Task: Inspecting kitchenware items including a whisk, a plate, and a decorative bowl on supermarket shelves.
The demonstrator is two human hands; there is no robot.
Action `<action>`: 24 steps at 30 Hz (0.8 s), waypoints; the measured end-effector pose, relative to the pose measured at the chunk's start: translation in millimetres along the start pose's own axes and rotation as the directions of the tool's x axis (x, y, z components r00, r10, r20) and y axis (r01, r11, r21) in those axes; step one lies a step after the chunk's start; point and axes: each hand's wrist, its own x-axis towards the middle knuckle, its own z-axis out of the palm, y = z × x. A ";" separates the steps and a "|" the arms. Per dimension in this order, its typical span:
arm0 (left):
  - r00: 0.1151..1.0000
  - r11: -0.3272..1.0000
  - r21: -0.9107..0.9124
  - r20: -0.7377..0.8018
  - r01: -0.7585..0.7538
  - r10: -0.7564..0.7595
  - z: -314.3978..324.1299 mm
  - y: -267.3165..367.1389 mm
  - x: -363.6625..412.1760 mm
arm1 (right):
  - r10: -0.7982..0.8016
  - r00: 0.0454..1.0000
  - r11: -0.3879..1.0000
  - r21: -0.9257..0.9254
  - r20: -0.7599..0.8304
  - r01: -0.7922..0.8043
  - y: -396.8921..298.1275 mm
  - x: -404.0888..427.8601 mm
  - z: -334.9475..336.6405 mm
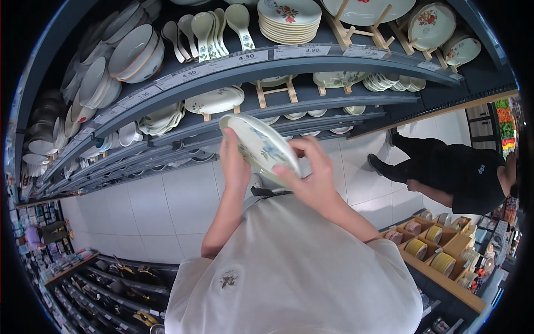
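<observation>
Both of my hands hold one oval ceramic dish [267,146] with blue flowers and green leaves on its pale inner face; it is tilted, in front of my chest. My left hand [234,156] grips the end at the picture's left, thumb over the rim. The opposite end is between the thumb and fingers of my right hand [315,173]. Beyond the dish, ceramic spoons [203,35], a stack of flowered plates [290,21] and nested bowls [137,54] stand on the upper shelf. A similar oval dish [215,100] leans on a wooden rack one shelf lower.
The dark shelf's edge [233,73] carries price labels. A person in black [442,167] stands in the aisle at right. Wooden bins of yellow plates [443,264] are at lower right, and a rack of dark goods [125,288] at lower left. Another person [41,236] is far left.
</observation>
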 end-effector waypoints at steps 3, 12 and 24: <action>0.971 0.957 -0.190 0.136 0.221 -0.197 -20.6 -16.5 5.1 | -0.073 0.935 0.956 0.291 0.348 -0.034 -4.9 2.6 0.7; 0.607 0.509 -0.388 0.694 0.768 -0.387 37.2 32.6 -41.1 | 0.029 0.995 0.999 0.028 0.098 -0.032 35.7 21.0 15.2; 0.159 -0.112 -0.206 0.931 0.972 -0.329 41.3 -4.0 -45.4 | 0.325 0.907 0.829 0.381 0.269 -0.410 26.2 30.9 4.9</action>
